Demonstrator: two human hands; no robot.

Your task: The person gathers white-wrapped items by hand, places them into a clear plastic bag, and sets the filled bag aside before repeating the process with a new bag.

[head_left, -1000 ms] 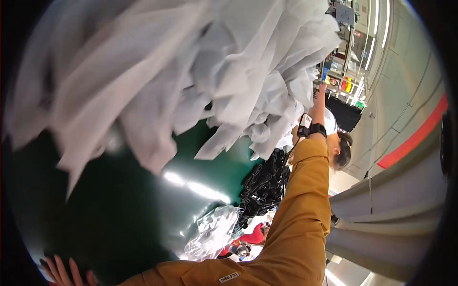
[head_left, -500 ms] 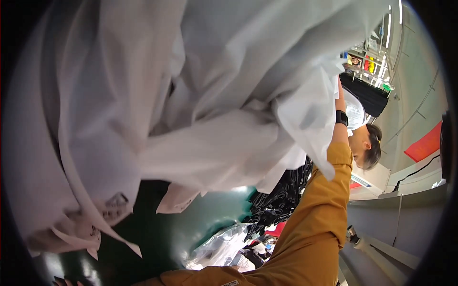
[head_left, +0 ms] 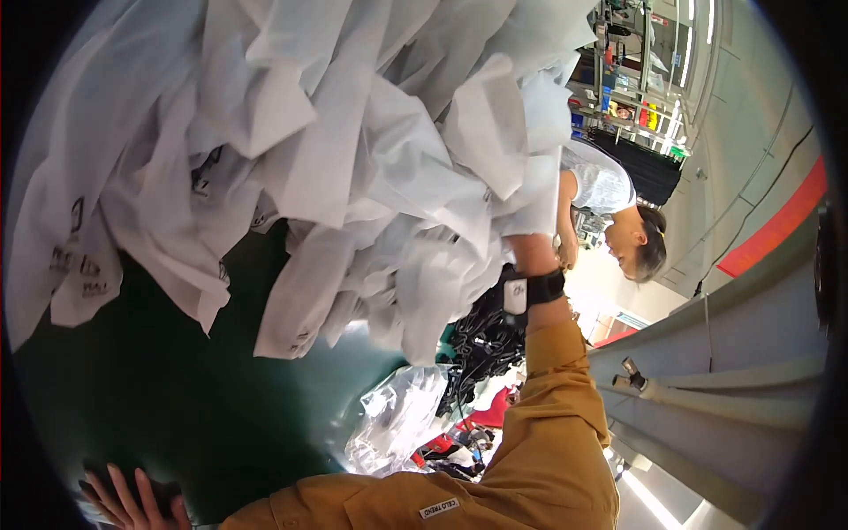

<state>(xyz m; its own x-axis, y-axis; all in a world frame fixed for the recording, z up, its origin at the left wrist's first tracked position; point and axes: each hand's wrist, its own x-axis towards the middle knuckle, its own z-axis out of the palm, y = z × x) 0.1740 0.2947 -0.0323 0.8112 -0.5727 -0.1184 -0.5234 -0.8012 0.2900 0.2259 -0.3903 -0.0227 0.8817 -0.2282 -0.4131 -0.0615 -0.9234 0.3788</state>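
My right hand [head_left: 531, 254] is raised and shut on a big bundle of white fabric bags [head_left: 353, 159], which hangs over most of the view; the fingers are buried in the cloth. A black wristband sits on that wrist above a mustard sleeve. My left hand [head_left: 132, 499] lies low at the left with its fingers spread flat on the dark green surface [head_left: 177, 389], holding nothing.
Another person [head_left: 618, 221] in a white top bends over beyond the bundle. A clear plastic bag [head_left: 397, 415] and a heap of black items [head_left: 481, 340] lie on the green surface. A grey metal structure [head_left: 707, 353] runs along the right, with shelves [head_left: 636, 88] behind.
The white bundle has shifted and loosened, so more of the green surface shows. My right arm has come lower and nearer the middle. My left hand is in view again at the bottom left.
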